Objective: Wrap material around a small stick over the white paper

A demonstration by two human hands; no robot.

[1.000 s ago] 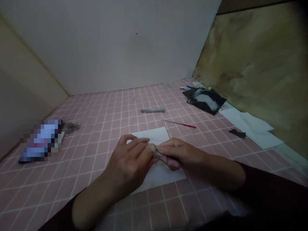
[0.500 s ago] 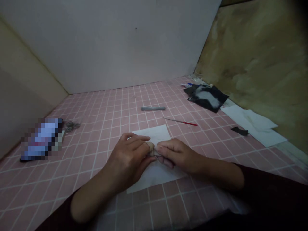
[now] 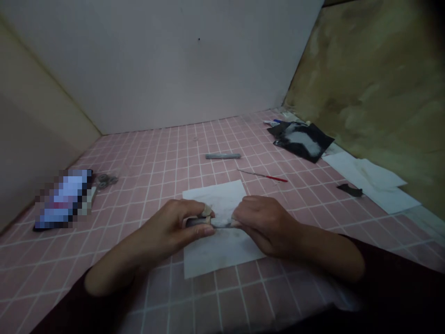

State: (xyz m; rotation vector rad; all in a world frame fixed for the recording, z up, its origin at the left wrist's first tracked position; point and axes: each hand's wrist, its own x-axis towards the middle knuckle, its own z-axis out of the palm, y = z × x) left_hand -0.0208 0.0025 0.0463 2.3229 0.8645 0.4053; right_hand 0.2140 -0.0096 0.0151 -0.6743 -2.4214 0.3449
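Note:
A grey stick (image 3: 221,223) runs level between my hands, low over a white paper sheet (image 3: 222,250). My right hand (image 3: 269,225) is closed round its right end, knuckles up. My left hand (image 3: 184,222) pinches a small beige piece (image 3: 209,220) at the stick between thumb and index finger. Whether that piece goes around the stick or only lies against it, I cannot tell. A beige wrap (image 3: 206,210) covers the left index fingertip. The stick's left end shows within the left hand's grasp.
Beyond the paper lie another grey stick (image 3: 223,156) and a thin needle file with a red handle (image 3: 277,179). At right are a dark scrap (image 3: 349,189), white sheets (image 3: 378,185) and a black sheet with pale powder (image 3: 302,141). A blurred-out phone-like device (image 3: 62,199) and small rings (image 3: 106,180) lie left.
My hands have moved apart, the left one leftward. The grey stick now shows between them, and the right hand has turned knuckles up.

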